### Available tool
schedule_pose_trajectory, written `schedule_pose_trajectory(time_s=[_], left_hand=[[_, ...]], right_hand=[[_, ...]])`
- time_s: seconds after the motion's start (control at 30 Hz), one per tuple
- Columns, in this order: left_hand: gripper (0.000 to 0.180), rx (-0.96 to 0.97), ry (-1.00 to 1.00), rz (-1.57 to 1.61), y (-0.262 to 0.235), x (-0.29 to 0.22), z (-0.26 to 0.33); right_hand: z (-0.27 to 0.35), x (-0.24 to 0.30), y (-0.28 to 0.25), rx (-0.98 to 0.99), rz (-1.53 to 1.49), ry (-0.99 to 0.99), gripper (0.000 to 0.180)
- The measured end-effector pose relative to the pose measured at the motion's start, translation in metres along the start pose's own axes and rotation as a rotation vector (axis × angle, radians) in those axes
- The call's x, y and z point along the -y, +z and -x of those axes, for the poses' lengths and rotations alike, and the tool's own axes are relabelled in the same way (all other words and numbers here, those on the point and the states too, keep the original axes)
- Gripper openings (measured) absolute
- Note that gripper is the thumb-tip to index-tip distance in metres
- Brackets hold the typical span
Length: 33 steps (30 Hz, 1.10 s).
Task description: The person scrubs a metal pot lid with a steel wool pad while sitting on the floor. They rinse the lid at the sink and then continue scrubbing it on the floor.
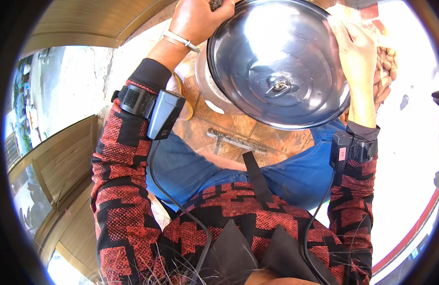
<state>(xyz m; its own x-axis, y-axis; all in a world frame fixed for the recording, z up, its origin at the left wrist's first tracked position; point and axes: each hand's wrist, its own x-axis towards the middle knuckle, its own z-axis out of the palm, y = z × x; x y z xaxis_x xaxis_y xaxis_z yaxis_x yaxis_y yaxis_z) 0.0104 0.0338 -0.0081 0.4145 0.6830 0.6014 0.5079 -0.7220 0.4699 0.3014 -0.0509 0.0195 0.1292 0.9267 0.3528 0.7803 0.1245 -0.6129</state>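
Observation:
A large round shiny metal lid [295, 102] with a dark rim hangs tilted in front of me, a small metal fitting at its middle. My right hand [357, 50] is closed on the lid's right edge, thumb on the face and other fingers partly hidden. At the upper left, my left hand [200, 19] is closed by the lid's rim. In it is a dark grey, rough, wiry scouring pad [216, 4], mostly cut off by the top edge. A pale round container [207, 88] shows partly behind the lid's left side.
Several brown oblong pieces [385, 76] lie piled beyond my right hand. A yellowish thing [186, 111] stands left of the pale container. Below the lid, a narrow dark bar [236, 140] shows over brown floor tiles [288, 142]. Wooden panels [53, 161] line the left.

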Motion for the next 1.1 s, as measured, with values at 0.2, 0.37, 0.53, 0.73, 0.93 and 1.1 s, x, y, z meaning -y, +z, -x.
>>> schedule_pose_trajectory(time_s=[0.2,0.37,0.53,0.73,0.93,1.1], left_hand=[[0.044,-0.304,-0.631,0.308,0.019,-0.041,-0.012],[0.07,0.033,0.091,-0.259,0.018,-0.026,0.023],[0.06,-0.145,-0.016,-0.073,0.024,-0.028,0.044],[0.055,0.029,0.249,0.263,0.028,-0.076,0.026],[0.069,0.057,0.089,0.434,0.021,-0.072,-0.006],[0.066,0.154,0.196,0.723,0.05,-0.111,-0.012]], right_hand=[[-0.002,-0.021,0.009,-0.036,-0.134,0.371,0.033],[0.006,-0.01,-0.008,-0.065,-0.23,0.51,0.042],[0.007,-0.015,-0.028,-0.215,-0.161,0.429,0.047],[0.008,-0.046,-0.01,-0.186,-0.525,0.717,0.051],[0.019,-0.038,0.002,-0.1,-0.648,0.747,0.049],[0.035,0.004,0.026,-0.036,-0.405,0.289,0.028]])
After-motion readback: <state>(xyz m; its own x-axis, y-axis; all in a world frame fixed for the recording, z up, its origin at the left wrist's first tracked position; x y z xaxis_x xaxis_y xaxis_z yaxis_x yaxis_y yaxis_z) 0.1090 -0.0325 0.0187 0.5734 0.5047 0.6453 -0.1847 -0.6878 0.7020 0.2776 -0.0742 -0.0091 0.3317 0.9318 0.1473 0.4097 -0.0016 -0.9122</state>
